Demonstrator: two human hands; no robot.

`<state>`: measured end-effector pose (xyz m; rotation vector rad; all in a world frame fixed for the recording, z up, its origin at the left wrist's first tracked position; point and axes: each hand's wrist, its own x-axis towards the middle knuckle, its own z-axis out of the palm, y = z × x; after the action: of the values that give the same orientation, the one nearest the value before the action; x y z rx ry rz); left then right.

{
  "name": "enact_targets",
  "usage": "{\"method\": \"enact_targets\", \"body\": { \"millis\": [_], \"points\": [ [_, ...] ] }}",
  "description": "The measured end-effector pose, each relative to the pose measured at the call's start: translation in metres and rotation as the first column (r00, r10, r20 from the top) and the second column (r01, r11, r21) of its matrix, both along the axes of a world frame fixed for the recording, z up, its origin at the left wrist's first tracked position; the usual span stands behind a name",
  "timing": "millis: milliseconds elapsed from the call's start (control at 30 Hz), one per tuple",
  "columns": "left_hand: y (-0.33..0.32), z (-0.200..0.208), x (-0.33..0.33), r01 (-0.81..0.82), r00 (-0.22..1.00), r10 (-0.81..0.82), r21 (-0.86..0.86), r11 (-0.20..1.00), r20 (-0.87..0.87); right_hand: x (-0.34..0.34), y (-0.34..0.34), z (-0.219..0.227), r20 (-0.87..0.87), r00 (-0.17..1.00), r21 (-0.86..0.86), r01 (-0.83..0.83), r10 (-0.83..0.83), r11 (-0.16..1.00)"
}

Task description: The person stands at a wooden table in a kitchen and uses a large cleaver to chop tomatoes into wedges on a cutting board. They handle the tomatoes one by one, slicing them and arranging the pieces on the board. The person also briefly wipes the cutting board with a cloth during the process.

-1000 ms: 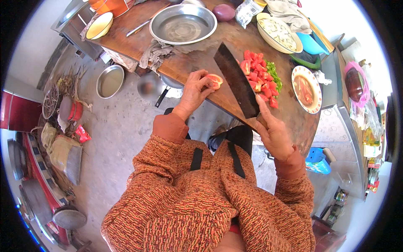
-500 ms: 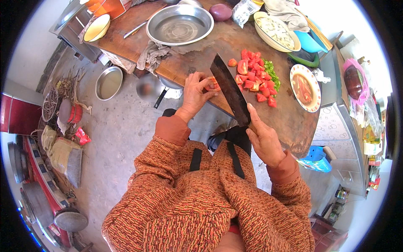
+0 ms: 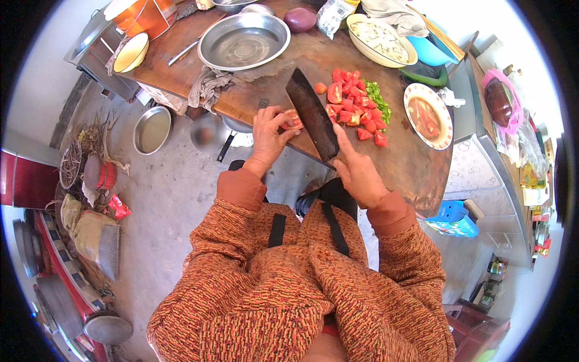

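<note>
My right hand is closed round the handle end of a broad dark cleaver. Its blade stands on the wooden table top near the front edge. Left of the blade, my left hand pinches a piece of tomato against the wood, fingertips close to the blade. Past the cleaver on the right lies a heap of red tomato chunks. Chopped green pepper borders that heap on its right side.
Farther back stand a metal basin of water and a cream bowl of pale slices. An orange-rimmed plate with reddish liquid lies right. A grey rag hangs at the table's left edge; a purple vegetable lies behind.
The cleaver has shifted left, closer to my left hand, and my right hand has moved with it. My left hand keeps its pinch on the tomato. The whole view has shifted slightly.
</note>
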<state>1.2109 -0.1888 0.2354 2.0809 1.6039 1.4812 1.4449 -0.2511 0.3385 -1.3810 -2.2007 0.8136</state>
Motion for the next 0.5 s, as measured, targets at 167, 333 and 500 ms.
{"method": "enact_targets", "body": {
  "millis": [167, 333, 500],
  "points": [
    [0.01, 0.0, -0.014, -0.046, 0.997, 0.044, -0.029, 0.999, -0.063, 0.013, -0.011, 0.019, -0.209, 0.949, -0.247, 0.183, -0.236, 0.952],
    [0.005, 0.024, 0.011, 0.004, 0.991, 0.001, 0.039, 0.999, -0.136, 0.032, -0.036, 0.03, -0.571, 0.75, -0.205, 0.265, -0.335, 0.942],
    [0.018, 0.048, 0.066, 0.18, 0.962, -0.161, 0.069, 0.981, -0.221, 0.052, -0.054, 0.038, -0.654, 0.647, -0.169, 0.38, -0.392, 0.909]
  ]
}}
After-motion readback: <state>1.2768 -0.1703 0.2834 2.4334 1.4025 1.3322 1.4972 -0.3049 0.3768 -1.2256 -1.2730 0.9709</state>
